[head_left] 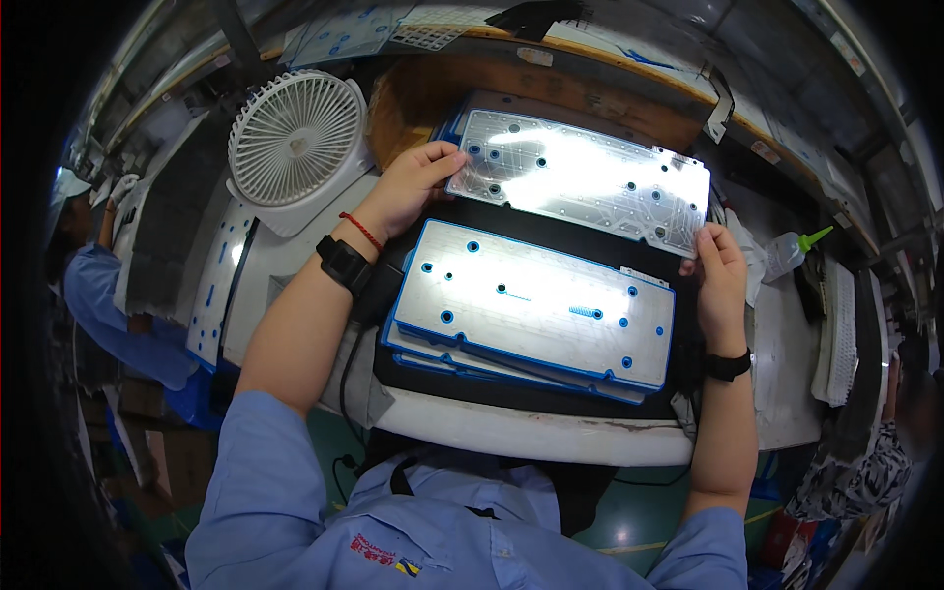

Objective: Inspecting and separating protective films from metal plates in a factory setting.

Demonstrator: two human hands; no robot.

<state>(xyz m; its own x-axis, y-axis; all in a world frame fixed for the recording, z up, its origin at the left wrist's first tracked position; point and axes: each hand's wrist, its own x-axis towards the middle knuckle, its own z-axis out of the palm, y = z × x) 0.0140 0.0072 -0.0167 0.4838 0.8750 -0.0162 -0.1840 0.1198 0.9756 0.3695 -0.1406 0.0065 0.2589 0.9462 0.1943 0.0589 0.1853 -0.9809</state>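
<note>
Both my hands grip a long, shiny silver metal plate with small holes (580,177), one at each end, beyond a stack of similar plates. My left hand (418,182) pinches its left end between thumb and fingers. At its lower right corner, my right hand (718,265) is closed on the edge. Nearer to me lies the stack of silver plates with blue edges (541,305), its layers slightly askew on a black mat (393,379). Behind the held plate, more blue-edged plates (457,123) show in part; the rest of them is hidden.
A white fan (298,143) stands at the back left. On the right are a clear bottle with a green nozzle (787,253) and a white ridged strip (838,334). A wooden board (610,88) rises behind. Another person's blue sleeve (113,305) shows far left.
</note>
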